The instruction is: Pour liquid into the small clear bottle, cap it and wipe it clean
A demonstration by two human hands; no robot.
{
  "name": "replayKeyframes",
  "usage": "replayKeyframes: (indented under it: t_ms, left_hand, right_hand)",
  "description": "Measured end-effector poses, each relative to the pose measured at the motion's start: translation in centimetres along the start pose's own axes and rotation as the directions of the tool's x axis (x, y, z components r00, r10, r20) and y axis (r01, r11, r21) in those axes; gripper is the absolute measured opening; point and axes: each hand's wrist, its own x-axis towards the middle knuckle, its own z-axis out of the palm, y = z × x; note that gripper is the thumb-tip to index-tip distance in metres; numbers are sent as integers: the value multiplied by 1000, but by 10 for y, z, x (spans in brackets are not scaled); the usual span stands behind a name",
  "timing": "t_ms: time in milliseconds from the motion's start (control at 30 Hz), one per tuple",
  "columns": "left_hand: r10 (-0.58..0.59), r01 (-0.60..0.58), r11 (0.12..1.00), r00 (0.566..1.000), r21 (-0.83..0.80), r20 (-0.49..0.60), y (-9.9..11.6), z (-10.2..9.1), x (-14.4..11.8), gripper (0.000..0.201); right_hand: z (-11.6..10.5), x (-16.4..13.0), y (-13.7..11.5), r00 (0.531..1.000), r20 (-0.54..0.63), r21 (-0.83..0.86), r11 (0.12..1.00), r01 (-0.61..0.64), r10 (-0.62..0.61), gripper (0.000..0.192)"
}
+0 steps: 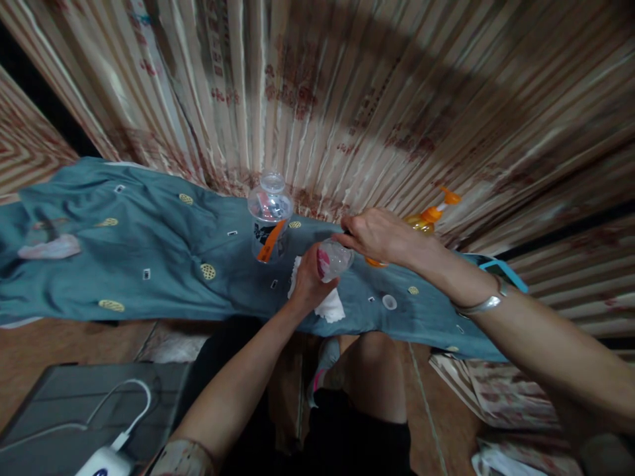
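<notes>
My left hand [312, 281] is wrapped around a small clear plastic bottle [336, 259] with a pink label, which it holds tilted above the cloth-covered surface. At the bottle's upper right end, my right hand [374, 233] has its fingers closed together. Something small and dark shows at those fingertips, too small to name. Beneath the left hand lies a white wipe or paper [331, 308], partly covered. A round whitish cap or disc [389, 302] rests on the cloth to the right. Behind my right hand stands a pump bottle [430, 217] with an orange head, partly hidden.
A large clear plastic jar [270, 218] with an orange-and-black label stands uncapped left of my hands. The teal patterned cloth [163, 264] covers a narrow bed or bench against a curtain [317, 86]. A blue-edged object [506, 272] lies far right. A white cable [143, 390] crosses a grey surface, lower left.
</notes>
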Motion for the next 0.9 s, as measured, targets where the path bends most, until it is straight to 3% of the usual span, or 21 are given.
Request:
replayKeyframes:
  t_ms: [167, 267, 333, 467, 533, 633, 767, 900]
  left_hand:
    - [17, -17, 1000, 1000, 10, -14, -2, 2, -1, 81]
    - [27, -26, 999, 999, 21, -21, -2, 2, -1, 82]
    - [29, -29, 999, 999, 22, -20, -1, 1, -1, 81]
    - [22, -22, 1000, 1000, 7, -4, 1, -1, -1, 80]
    - [22, -22, 1000, 1000, -2, -5, 1, -1, 0, 79]
    - [17, -17, 1000, 1000, -10, -10, 2, -1, 0, 78]
    - [29, -29, 1000, 1000, -8, -2, 2, -2, 1, 77]
    - [42, -42, 999, 999, 4, -11, 2, -2, 1, 78]
  right_hand:
    - [-14, -3, -10, 993, 94, -22, 997, 69, -67, 38]
    - [-21, -4, -15, 986, 161, -117, 993, -21, 40, 35]
    - [-23, -4, -18, 985, 155, -145, 988, -50, 73, 42]
    - [-23, -5, -18, 991, 129, -51, 998, 41, -34, 40]
    - [-21, -5, -18, 991, 135, -87, 996, 15, -3, 34]
    - [-17, -4, -17, 992, 107, -142, 989, -45, 60, 40]
    - [-16, -4, -15, 991, 136, -51, 999, 20, -13, 41]
    - [-17, -4, -17, 986, 145, -134, 989, -64, 84, 43]
